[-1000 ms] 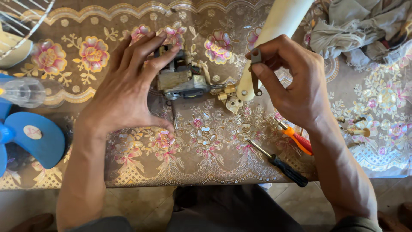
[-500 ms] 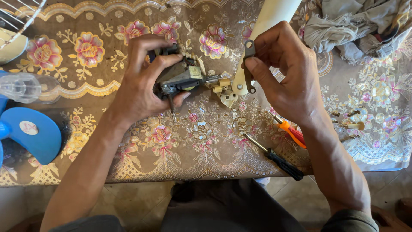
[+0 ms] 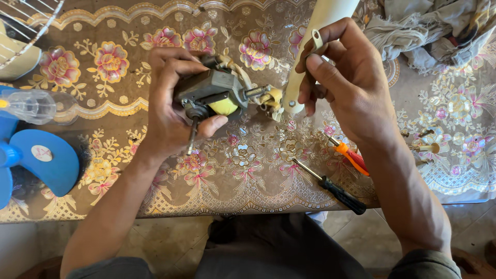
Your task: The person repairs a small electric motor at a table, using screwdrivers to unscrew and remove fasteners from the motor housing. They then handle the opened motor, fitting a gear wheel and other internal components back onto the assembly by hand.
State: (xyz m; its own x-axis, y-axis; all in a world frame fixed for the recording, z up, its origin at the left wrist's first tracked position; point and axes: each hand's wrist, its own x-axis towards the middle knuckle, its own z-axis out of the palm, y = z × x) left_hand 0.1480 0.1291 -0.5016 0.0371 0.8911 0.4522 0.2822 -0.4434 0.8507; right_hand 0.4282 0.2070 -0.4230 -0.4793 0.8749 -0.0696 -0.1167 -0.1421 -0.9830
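My left hand (image 3: 173, 103) grips a small fan motor (image 3: 212, 93), grey metal with yellow windings, lifted off the table with its shaft pointing down toward me. My right hand (image 3: 346, 77) pinches a small flat metal link (image 3: 316, 39) between thumb and forefinger, up beside the cream plastic fan neck (image 3: 323, 31). A yellowish gear housing (image 3: 271, 99) joins the motor to that neck, between my two hands.
Flowered tablecloth (image 3: 248, 170) covers the table. Black-handled screwdriver (image 3: 333, 187) and orange-handled one (image 3: 351, 157) lie near the front edge. Blue fan blade (image 3: 36, 160) and clear cap (image 3: 33, 106) at left, wire guard (image 3: 26, 26) top left, crumpled cloth (image 3: 429, 28) top right.
My left hand has closed round the motor and tipped it up off the table. My right hand lifted the metal link higher, away from the gear housing.
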